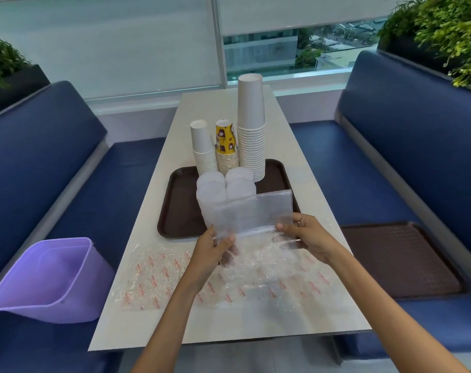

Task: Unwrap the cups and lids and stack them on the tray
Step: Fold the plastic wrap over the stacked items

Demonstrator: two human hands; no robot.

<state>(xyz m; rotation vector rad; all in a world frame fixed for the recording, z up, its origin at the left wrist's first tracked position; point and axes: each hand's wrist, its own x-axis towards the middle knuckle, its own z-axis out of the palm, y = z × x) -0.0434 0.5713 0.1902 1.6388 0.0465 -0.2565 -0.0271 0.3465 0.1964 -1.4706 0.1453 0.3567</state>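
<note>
Both hands hold a clear wrapper [253,214] up over the near edge of the tray [180,211]. It is a thin, frosted, slightly crinkled sheet, standing nearly upright, with its lower edge folded between the fingers. The left hand [215,249] pinches the lower left corner between its thumb and curled fingers. The right hand [304,235] pinches the lower right edge the same way, its thumb on the near face.

Just beyond the fingers, four stacks of pale see-through lids [223,189] stand close together on the tray. The nearer ones are partly hidden behind the wrapper. Further beyond the fingertips, at the far side of the same tray, three stacks stand upside down and side by side: short white cups [202,149] on the left, yellow printed cups [226,146] in the middle and tall white cups [252,125] on the right.

Under the wrists, bubble wrap [175,275] with red print lies spread flat on the white table [256,319].

Well to the left of the left hand, a purple bin [49,278] sits tilted on the blue bench [54,157]; nothing can be made out inside it. To the right of the right hand, a second tray [401,259], dark brown, lies flat on the opposite bench seat.
</note>
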